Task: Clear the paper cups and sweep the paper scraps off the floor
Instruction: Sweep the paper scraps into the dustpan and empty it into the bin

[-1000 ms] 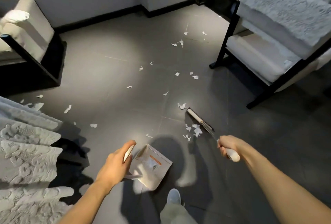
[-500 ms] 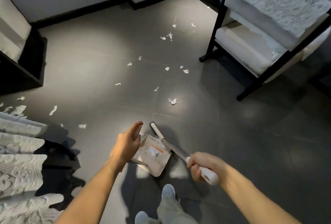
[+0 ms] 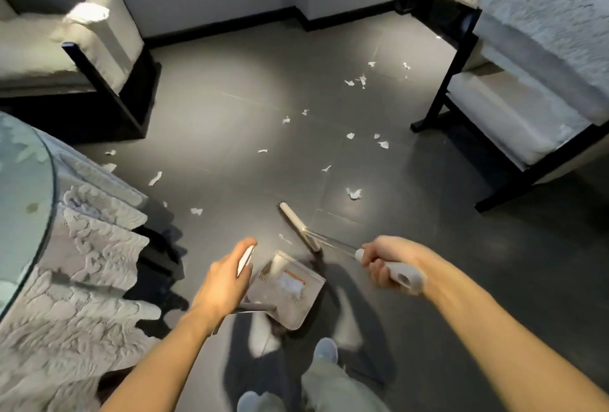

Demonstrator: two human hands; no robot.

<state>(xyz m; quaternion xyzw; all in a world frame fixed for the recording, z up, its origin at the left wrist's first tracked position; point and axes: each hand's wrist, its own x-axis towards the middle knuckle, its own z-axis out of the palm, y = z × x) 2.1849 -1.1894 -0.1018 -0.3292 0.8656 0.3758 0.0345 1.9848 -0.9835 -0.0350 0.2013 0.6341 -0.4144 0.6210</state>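
Now roughly eighteen torn white paper scraps (image 3: 354, 193) lie scattered over the dark grey tiled floor (image 3: 230, 134), mostly far and right, a few near the lace-draped round table (image 3: 66, 279) at left. One grey metal dustpan (image 3: 296, 306) sits near the person's feet with several scraps inside. The left hand (image 3: 227, 276) has its fingers curled round the dustpan's white handle. The right hand (image 3: 385, 263) has its fingers wrapped tight on one broom's white grip, and the cream broom head (image 3: 298, 225) rests just beyond the pan. Two pale cushioned armchairs (image 3: 514, 105) flank the floor. Half a second ago the broom head touched the pan's lip; it has since drawn away.
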